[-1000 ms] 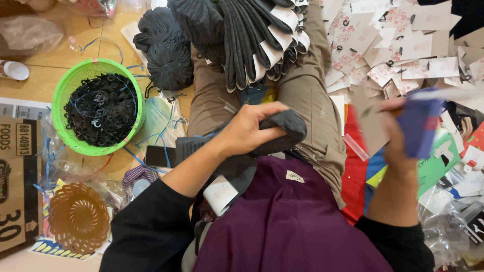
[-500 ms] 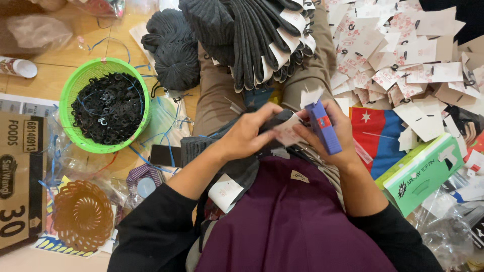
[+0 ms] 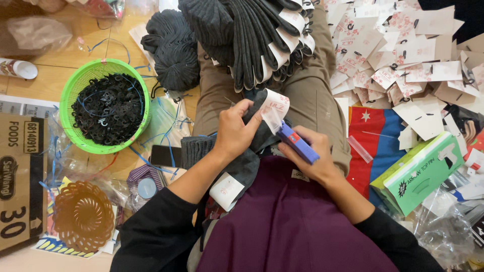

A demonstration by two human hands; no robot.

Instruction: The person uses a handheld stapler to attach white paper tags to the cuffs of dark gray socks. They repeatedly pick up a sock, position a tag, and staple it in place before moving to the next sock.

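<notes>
Wooden flooring shows beside the green basket (image 3: pixel 75 132) (full of black hooks). Right of that basket, the left hand (image 3: pixel 234 133) pinches a dark sock (image 3: pixel 252 151) and its paper label (image 3: pixel 275 108), while the right hand (image 3: pixel 312 158) grips a blue tagging gun (image 3: pixel 297 142) against the label.

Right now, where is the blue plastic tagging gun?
In the head view, the blue plastic tagging gun sits in the right hand, centre frame, its tip against the white paper tag.

The right hand (image 3: pixel 310 158) came in — tagging gun (image 3: pixel 297 142) now against the paper tag (image 3: pixel 275 108).
</notes>
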